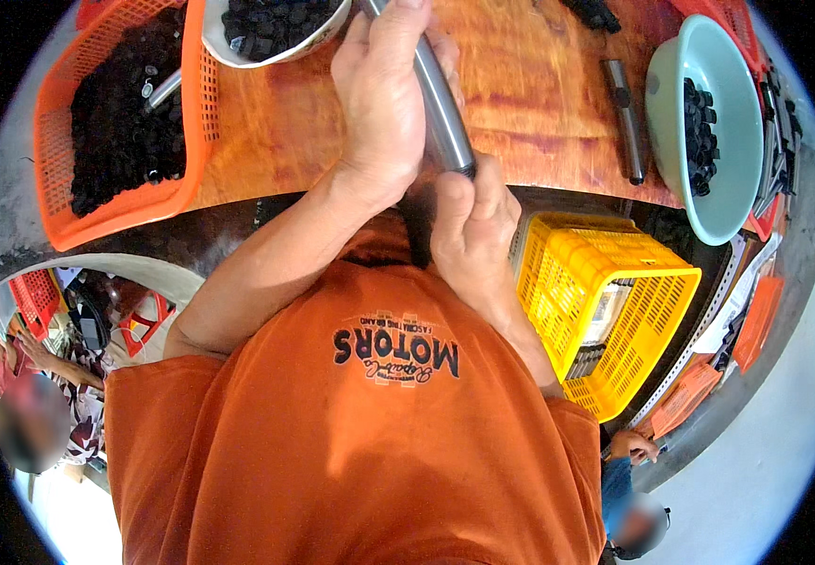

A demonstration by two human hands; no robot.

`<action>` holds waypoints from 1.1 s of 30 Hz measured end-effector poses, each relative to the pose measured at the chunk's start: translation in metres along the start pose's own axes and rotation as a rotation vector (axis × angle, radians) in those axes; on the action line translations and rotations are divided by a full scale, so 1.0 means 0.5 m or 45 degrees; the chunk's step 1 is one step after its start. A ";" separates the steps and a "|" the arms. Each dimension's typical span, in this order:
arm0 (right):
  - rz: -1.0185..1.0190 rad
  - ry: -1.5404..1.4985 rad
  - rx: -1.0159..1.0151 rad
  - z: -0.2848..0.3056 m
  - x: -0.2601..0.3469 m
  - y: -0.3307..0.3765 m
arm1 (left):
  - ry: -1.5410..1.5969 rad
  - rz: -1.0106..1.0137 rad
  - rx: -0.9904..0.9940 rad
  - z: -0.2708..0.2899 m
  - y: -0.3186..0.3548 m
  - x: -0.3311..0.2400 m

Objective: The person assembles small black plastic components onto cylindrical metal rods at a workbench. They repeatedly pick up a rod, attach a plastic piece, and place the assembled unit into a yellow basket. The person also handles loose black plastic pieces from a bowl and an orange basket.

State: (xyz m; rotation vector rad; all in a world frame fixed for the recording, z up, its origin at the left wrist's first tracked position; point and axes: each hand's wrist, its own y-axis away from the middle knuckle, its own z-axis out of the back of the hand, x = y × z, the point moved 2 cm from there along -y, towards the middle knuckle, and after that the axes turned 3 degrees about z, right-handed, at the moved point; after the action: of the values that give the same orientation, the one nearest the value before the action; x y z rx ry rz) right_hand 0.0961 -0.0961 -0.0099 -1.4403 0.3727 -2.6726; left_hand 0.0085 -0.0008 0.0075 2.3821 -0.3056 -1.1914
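A grey metal tube (442, 108) slants over the front edge of the wooden table (276, 141). My left hand (379, 118) is closed around its upper part, the thumb lying along it. At the lower end, which is black, my right hand (473, 221) pinches with thumb and curled fingers. Whether a separate small part sits in those fingers is hidden. To the right, a dark tube (626, 127) lies on the tabletop, apart from both hands. Small black parts (271, 24) fill a white bowl (231, 56) beyond my left hand.
An orange basket (198, 122) at left holds black pieces and a silver tube. A pale blue basin (704, 52) with black parts stands at right. Below the table edge is a yellow crate (657, 275). Other people sit at lower left and lower right.
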 end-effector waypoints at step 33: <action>0.393 -0.147 -0.464 0.038 -0.038 -0.002 | 0.310 0.143 0.217 0.024 -0.044 0.016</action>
State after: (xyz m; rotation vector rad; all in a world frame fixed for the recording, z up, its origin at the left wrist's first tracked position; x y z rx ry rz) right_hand 0.1224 -0.0948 -0.0153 -1.4674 1.0228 -2.3460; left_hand 0.0035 0.0119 -0.0151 2.5856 -0.4695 -0.8443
